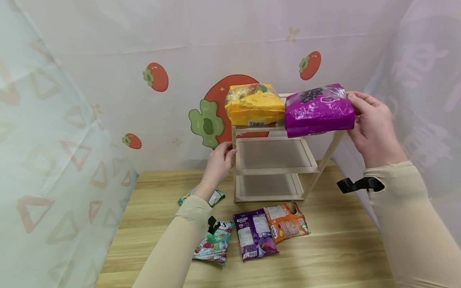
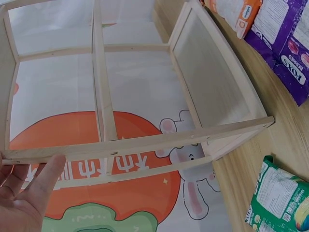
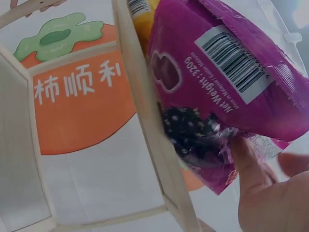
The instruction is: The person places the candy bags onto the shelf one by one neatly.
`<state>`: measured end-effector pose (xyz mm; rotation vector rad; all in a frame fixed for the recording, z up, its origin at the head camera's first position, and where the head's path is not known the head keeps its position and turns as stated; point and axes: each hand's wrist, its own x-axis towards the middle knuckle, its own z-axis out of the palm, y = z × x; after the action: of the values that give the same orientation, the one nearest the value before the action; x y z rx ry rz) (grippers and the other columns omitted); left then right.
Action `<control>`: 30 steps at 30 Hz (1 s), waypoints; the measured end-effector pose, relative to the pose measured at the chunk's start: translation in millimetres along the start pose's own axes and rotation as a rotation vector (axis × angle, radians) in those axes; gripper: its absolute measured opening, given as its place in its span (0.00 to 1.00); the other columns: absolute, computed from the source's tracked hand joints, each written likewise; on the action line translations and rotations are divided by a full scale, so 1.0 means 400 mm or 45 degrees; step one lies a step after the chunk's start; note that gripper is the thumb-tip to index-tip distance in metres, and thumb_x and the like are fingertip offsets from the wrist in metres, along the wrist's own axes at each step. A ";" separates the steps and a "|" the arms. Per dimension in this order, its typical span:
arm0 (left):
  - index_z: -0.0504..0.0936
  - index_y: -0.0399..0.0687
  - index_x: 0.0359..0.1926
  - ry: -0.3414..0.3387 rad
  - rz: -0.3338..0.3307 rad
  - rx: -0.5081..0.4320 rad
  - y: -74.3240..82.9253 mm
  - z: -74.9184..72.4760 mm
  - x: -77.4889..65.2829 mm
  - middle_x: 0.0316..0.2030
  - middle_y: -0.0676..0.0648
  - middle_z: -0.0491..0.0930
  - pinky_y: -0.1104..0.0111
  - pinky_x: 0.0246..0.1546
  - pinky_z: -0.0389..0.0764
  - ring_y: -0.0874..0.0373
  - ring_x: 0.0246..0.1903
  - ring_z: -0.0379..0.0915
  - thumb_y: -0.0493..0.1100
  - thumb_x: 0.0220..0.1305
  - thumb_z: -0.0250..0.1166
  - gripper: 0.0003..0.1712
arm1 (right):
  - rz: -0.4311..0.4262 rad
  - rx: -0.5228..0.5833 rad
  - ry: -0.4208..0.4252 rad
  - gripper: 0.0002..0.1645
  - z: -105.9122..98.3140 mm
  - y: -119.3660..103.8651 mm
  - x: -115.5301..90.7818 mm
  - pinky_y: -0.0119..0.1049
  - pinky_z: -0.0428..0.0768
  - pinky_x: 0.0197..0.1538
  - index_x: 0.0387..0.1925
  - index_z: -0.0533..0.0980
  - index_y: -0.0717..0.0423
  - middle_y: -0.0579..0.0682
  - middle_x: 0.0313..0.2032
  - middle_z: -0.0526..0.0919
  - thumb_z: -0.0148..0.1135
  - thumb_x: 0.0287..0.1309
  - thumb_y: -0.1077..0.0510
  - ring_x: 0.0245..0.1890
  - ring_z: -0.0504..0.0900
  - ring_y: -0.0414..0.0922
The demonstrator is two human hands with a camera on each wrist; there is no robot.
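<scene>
Magenta bag (image 1: 319,114); yellow bag (image 1: 253,107) beside

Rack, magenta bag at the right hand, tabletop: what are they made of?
Rack: probably wood, matte; pale tan bars, little shine.
Magenta bag: likely plastic film, glossy; creases and bright highlights.
Tabletop: wood-look, low sheen; grain streaks show, but solid wood or printed laminate stays open.

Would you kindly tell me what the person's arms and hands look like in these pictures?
The left sleeve and right sleeve are long, plain and beige, with close-fitting cuffs. The left wrist mount and right wrist mount are small and black. The left hand and right hand are bare.
</scene>
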<state>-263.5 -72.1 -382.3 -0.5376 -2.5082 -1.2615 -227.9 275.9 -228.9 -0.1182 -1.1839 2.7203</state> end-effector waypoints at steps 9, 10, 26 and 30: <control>0.73 0.44 0.52 -0.009 -0.024 -0.026 -0.001 0.000 -0.003 0.44 0.49 0.75 0.68 0.35 0.78 0.57 0.39 0.74 0.47 0.70 0.52 0.16 | -0.171 0.004 -0.371 0.23 -0.027 0.041 -0.029 0.39 0.80 0.37 0.58 0.66 0.64 0.60 0.48 0.75 0.55 0.63 0.61 0.36 0.80 0.50; 0.73 0.44 0.52 -0.009 -0.022 -0.031 -0.001 0.000 -0.003 0.44 0.49 0.75 0.68 0.35 0.78 0.57 0.39 0.74 0.46 0.70 0.52 0.15 | -0.197 -0.015 -0.418 0.23 -0.031 0.047 -0.033 0.38 0.79 0.39 0.59 0.64 0.63 0.60 0.50 0.73 0.53 0.64 0.61 0.38 0.80 0.51; 0.73 0.43 0.52 0.001 -0.006 -0.017 0.003 0.001 -0.003 0.45 0.47 0.75 0.68 0.36 0.79 0.55 0.42 0.74 0.46 0.69 0.52 0.16 | -0.590 -0.477 -0.491 0.40 -0.039 0.111 -0.097 0.34 0.71 0.56 0.66 0.54 0.52 0.62 0.63 0.60 0.52 0.55 0.78 0.59 0.67 0.55; 0.73 0.43 0.52 -0.003 -0.018 -0.019 0.003 0.001 -0.002 0.45 0.47 0.75 0.68 0.35 0.79 0.56 0.41 0.73 0.46 0.69 0.52 0.16 | -0.924 -0.886 -0.361 0.38 -0.015 0.120 -0.130 0.32 0.66 0.60 0.64 0.58 0.56 0.56 0.64 0.61 0.62 0.54 0.69 0.61 0.63 0.51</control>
<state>-262.2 -71.4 -382.0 -0.5255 -2.5104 -1.2869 -181.9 238.3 -267.8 0.5205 -1.7655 1.6644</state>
